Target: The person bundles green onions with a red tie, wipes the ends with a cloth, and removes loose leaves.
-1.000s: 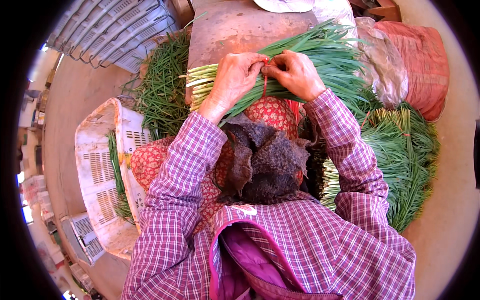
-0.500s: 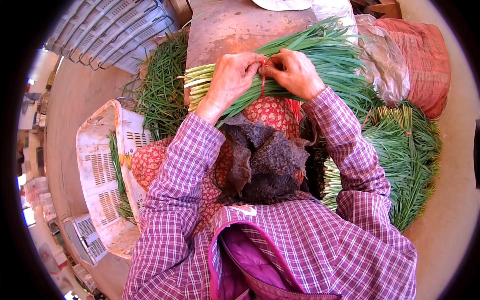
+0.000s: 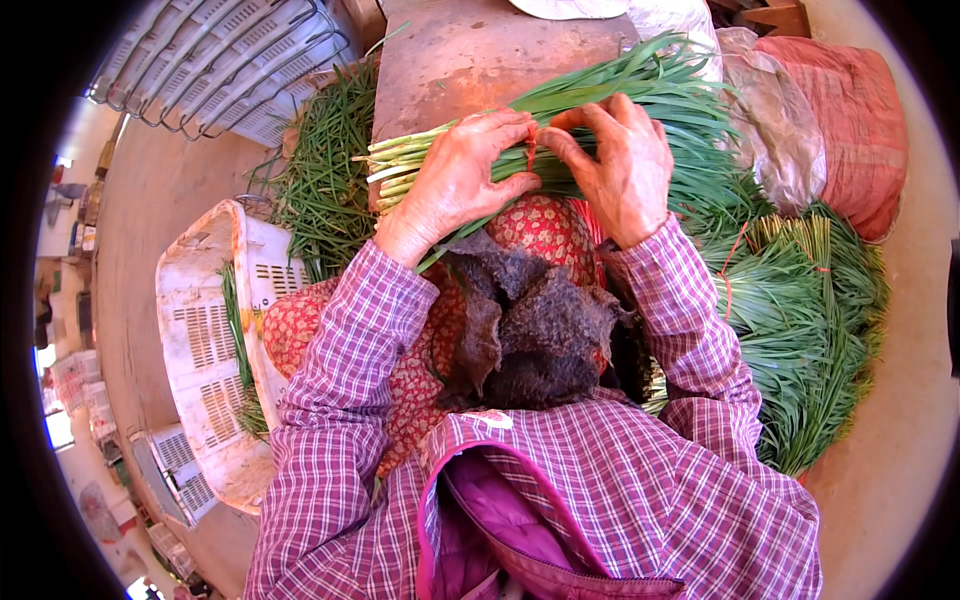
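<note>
Bundle (image 3: 640, 90) of long green stalks lay across the near part of the reddish-brown board (image 3: 460, 50), its pale stem ends at the board's left edge and its leaves fanned out past the right; a red band (image 3: 531, 152) crossed it near the middle; the left hand (image 3: 462, 172) was cupped over the stems and gripped the bundle, thumb on the side nearer the person and forefinger on the other, both tips close beside the band; the right hand (image 3: 615, 165) was partly opened above the leaves, thumb and forefinger parted, their tips just beside the band (whether they touched it, I could not tell).

On the near side of the board, red flowered cloth (image 3: 545, 228) covered the person's lap, with a dark, rough cloth (image 3: 545, 335) over it; left of the board was a heap of loose greens (image 3: 330, 170), with a stack of pale crates (image 3: 235, 75) beyond it and a dirty white crate (image 3: 205, 335) nearer the person; right of the board were a crumpled clear plastic bag (image 3: 770, 130) and a red sack (image 3: 840, 115); nearer than these, still right of the board, lay more bundled greens (image 3: 790, 340).
</note>
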### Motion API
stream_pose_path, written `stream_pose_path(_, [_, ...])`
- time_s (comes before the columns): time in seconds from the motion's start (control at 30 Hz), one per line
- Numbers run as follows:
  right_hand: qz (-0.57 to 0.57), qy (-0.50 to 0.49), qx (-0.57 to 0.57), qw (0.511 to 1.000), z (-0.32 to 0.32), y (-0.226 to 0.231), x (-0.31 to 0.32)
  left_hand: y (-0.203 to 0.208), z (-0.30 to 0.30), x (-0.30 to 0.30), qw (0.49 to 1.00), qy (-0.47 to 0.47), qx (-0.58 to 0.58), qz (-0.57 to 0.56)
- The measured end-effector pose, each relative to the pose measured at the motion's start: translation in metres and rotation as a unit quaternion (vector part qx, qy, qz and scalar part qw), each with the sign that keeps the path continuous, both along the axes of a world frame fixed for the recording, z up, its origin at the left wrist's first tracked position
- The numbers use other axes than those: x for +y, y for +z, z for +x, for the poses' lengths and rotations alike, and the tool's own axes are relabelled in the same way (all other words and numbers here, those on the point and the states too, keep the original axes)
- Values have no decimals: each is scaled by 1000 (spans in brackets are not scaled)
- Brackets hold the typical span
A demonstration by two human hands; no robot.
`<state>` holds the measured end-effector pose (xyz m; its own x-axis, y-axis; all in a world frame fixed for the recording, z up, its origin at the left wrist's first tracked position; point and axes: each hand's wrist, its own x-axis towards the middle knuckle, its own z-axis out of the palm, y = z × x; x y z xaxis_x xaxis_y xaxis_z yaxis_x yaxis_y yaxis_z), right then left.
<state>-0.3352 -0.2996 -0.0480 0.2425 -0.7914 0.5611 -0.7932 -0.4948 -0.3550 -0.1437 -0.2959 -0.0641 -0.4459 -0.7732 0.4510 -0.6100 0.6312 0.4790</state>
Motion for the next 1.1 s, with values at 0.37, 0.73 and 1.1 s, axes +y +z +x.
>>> stream_pose_path(0.37, [-26,-3,-47,999,12,-17,-1,2,-4,0,1000,8,2,-10])
stream_pose_path(0.73, [-128,116,-81,982,16,-24,-15,13,-6,-3,997,30,44,61])
stream_pose_path(1.1, [6,212,-264,941,39,-26,-99,31,1,-31,955,138,-262,-19])
